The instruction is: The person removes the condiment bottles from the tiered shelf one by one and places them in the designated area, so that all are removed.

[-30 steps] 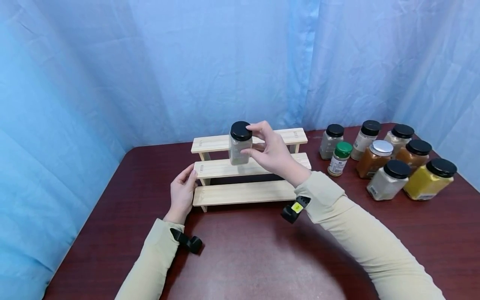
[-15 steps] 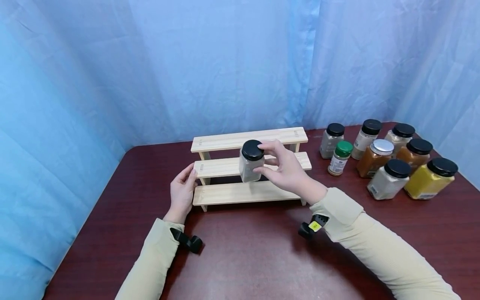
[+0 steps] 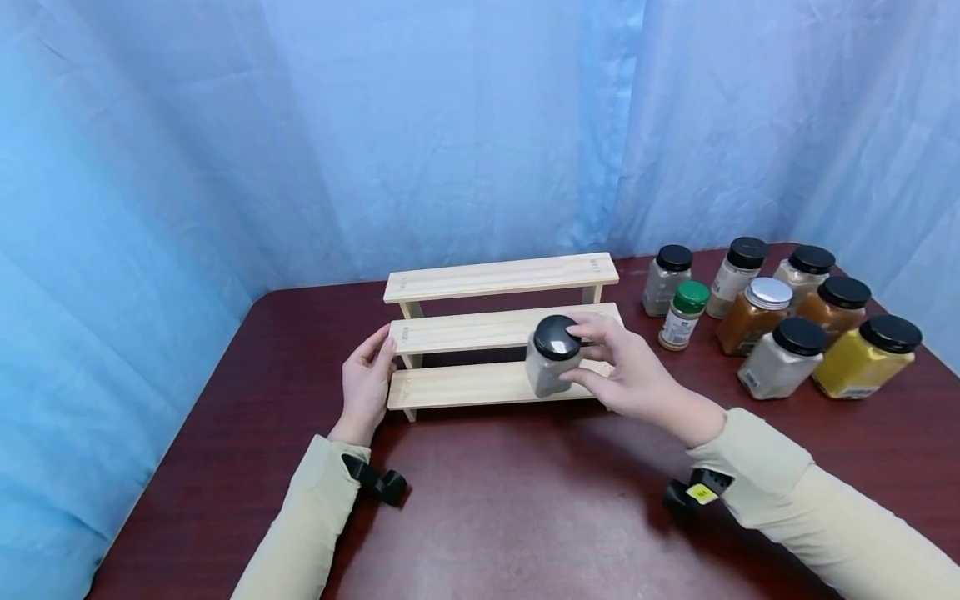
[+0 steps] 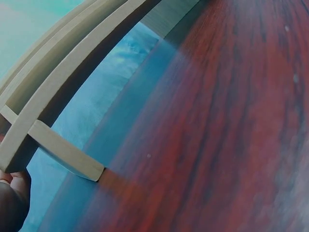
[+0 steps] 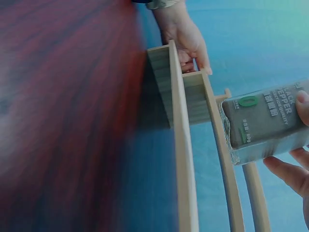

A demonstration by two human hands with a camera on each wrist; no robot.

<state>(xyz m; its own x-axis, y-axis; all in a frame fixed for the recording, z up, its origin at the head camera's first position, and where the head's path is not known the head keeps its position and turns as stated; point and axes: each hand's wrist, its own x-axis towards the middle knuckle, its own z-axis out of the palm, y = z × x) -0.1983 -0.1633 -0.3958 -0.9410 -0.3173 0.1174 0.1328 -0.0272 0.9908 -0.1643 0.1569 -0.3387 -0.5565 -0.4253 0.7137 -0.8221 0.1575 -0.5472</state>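
Observation:
A three-tier wooden rack (image 3: 465, 333) stands on the table. My left hand (image 3: 365, 387) grips the left end of its middle shelf, with the thumb near the top edge; part of this hand (image 4: 14, 198) shows in the left wrist view. My right hand (image 3: 630, 367) pinches a square clear pepper jar (image 3: 553, 367) with a black lid, fingers on one side and thumb on the other. Its greyish powder and "pepper" lettering show in the right wrist view, where the jar (image 5: 265, 121) appears held off the shelves, its base toward them.
At the right stand several spice jars: a small green-lidded one (image 3: 683, 315), a silver-lidded brown one (image 3: 753, 317), a yellow one (image 3: 866, 358), and others with black lids, such as a pale one (image 3: 780, 360). A blue curtain (image 3: 450, 125) hangs behind the dark red table (image 3: 480, 508).
My right hand has carried the pepper jar rightward and down, from in front of the upper shelves to in front of the lower ones. The left hand keeps its grip on the rack.

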